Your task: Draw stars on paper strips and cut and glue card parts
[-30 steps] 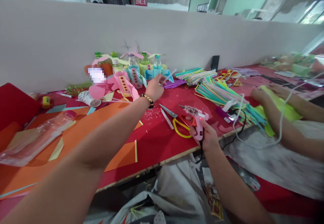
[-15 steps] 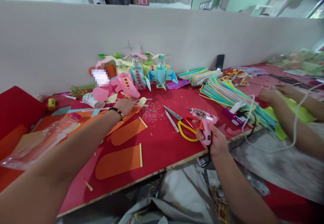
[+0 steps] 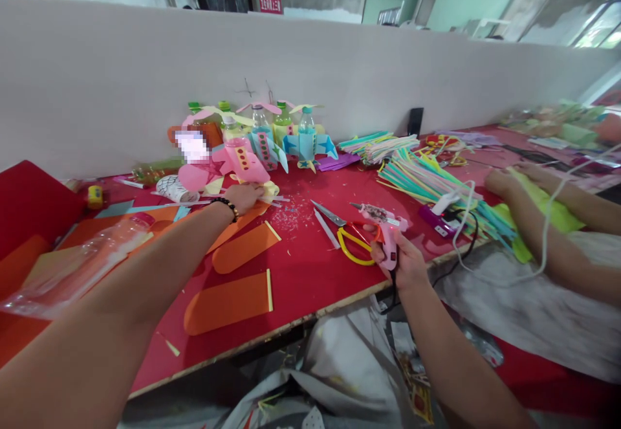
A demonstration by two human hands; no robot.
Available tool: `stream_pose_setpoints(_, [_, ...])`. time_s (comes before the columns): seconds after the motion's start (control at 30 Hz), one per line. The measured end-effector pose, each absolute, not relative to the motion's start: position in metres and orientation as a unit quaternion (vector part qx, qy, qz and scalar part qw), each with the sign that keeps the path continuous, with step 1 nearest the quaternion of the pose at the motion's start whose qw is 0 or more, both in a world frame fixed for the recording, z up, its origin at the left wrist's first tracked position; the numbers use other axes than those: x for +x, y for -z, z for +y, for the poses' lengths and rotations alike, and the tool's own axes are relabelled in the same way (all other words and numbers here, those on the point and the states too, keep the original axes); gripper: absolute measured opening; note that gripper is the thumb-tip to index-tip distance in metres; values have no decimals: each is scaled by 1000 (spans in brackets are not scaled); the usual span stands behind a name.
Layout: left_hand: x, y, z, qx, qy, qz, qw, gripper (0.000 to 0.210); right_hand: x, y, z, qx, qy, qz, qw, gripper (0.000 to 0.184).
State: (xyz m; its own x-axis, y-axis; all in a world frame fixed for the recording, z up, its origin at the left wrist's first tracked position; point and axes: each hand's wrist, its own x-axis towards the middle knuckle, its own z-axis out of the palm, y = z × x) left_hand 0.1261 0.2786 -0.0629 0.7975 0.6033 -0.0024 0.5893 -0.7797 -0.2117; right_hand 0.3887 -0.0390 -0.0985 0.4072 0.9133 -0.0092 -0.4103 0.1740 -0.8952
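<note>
My right hand (image 3: 406, 257) is wrapped round the handle of a pink hot glue gun (image 3: 388, 225), its nozzle pointing left. Beside it on the table lie scissors (image 3: 356, 246) with yellow and red handles. My left hand (image 3: 245, 197), with a beaded bracelet at the wrist, reaches to the middle of the table. Its fingers are closed at some pale yellow paper pieces (image 3: 270, 189); the fingertips are partly hidden. Nearer me lie rounded orange paper pieces (image 3: 228, 306), each with a thin yellow strip (image 3: 270, 290) along its straight end.
Decorated bottle planes (image 3: 306, 138) stand by the partition. Bundles of coloured strips (image 3: 417, 176) and a purple power strip (image 3: 436, 222) lie right. A clear plastic bottle bag (image 3: 92, 261) lies left. Another person's arms (image 3: 533, 202) work with yellow-green material at the right.
My left hand's fingers have drawn in at the pale yellow pieces, which have shifted and show more. The glue gun remains in my right hand. The view has shifted slightly.
</note>
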Motion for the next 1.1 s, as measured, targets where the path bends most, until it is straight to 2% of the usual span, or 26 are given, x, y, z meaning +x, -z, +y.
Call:
stream_pose_setpoints(0.2, [130,36,227,-953,21,-279,114,35,389,100,-39,-444,-470,-282,709,49])
stream_pose_setpoints(0.3, [140,19,203,-965,63,-206,149,27,392,103,-39,-436,-476,-279,711,48])
stream_pose_setpoints(0.5, [154,5,171,-966,48,-150,204,17,393,106,-39,-444,-476,-275,707,50])
stream_pose_setpoints(0.8, [167,-12,92,-984,95,21,146,19,391,102,-40,-404,-494,-246,730,42])
stream_pose_setpoints(0.97, [198,-2,107,-968,97,175,153,28,392,102,-40,-364,-482,-224,765,39])
stream_pose_setpoints(1.1, [234,23,147,-960,66,232,141,32,395,107,-40,-347,-480,-216,776,38])
